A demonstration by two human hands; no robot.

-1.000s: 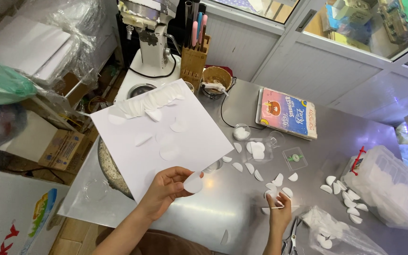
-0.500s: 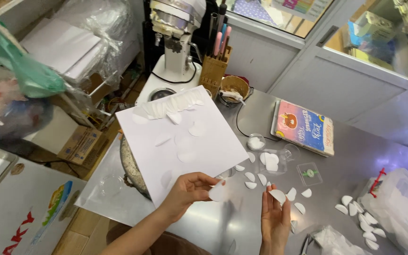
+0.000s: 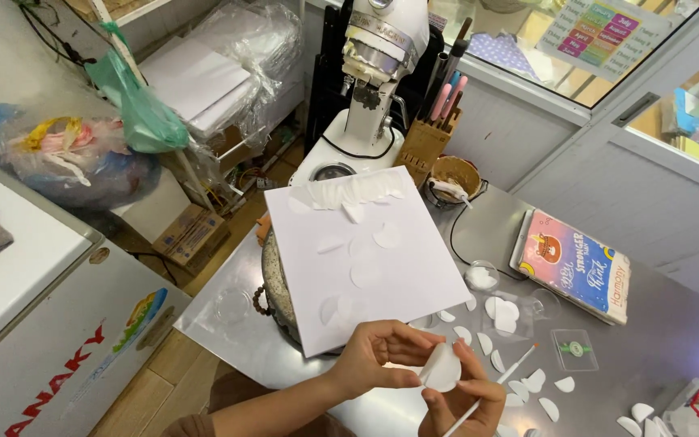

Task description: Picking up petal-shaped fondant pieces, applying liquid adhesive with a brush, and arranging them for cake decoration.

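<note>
Your left hand pinches a white petal-shaped piece between thumb and fingers, low over the near edge of the steel table. Your right hand touches the same piece with its fingertips while gripping a thin white brush. Just above lies a white sheet dotted with similar cutouts; more loose petals lie scattered to your right, and a stand mixer stands behind.

Left hand and right hand close together, fingers curled.
</note>
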